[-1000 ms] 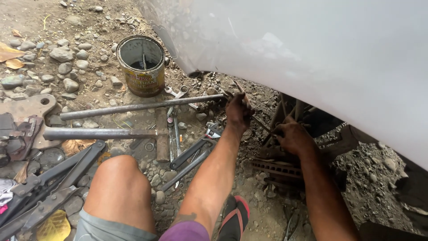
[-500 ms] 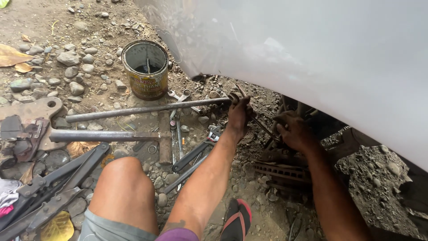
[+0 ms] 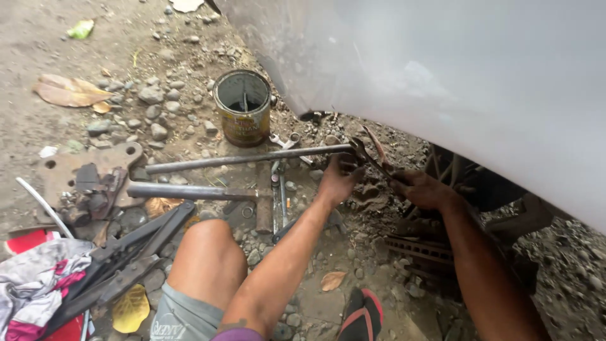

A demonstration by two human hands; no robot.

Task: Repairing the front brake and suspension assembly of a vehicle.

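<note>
Your hands work at the end of a long bar under the white vehicle body.

Your left hand (image 3: 339, 180) is curled around the near end of the long steel bar (image 3: 246, 158), which lies across the gravel ground (image 3: 158, 113) and points left. Your right hand (image 3: 424, 189) is closed on a dark, thin tool (image 3: 374, 155) just beside it; what kind of tool it is cannot be made out. Both hands sit close together at the lower edge of the white body panel (image 3: 442, 76). Behind the bar stands an open rusty tin can (image 3: 242, 107). A sledgehammer (image 3: 208, 192) lies nearer your bare knee (image 3: 208, 252).
</note>
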